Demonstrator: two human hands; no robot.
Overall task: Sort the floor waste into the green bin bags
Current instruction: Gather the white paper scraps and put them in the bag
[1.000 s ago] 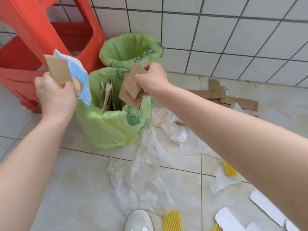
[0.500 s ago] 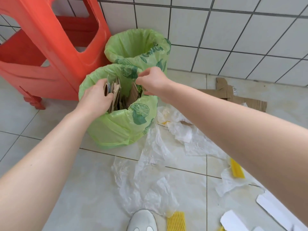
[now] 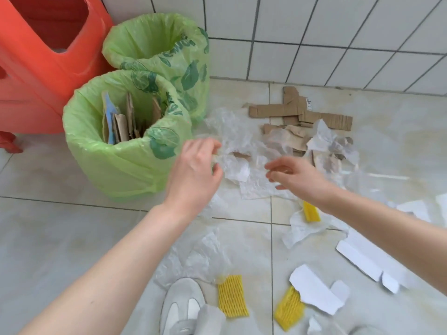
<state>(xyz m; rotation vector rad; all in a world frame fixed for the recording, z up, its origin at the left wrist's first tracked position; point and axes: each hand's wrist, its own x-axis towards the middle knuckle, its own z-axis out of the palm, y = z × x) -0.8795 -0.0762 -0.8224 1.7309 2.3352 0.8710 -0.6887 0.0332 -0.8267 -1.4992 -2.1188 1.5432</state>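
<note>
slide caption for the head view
Both hands reach over crumpled plastic beside the cardboard-filled green bag.

I see my left hand (image 3: 193, 175) over the floor (image 3: 60, 233), fingers curled at the edge of crumpled clear plastic wrap (image 3: 237, 151); whether it has a grip on the wrap is blurred. My right hand (image 3: 297, 176) hangs just beside it, fingers loosely bent, holding nothing. The near green bag (image 3: 116, 165) stands upright with cardboard pieces (image 3: 123, 122) inside; the far green bag (image 3: 164, 47) touches it from behind. Flat cardboard strips (image 3: 297, 112) lie by the wall. Yellow foam nets (image 3: 232, 296) and white card scraps (image 3: 316, 296) lie near my shoe (image 3: 181, 303).
</note>
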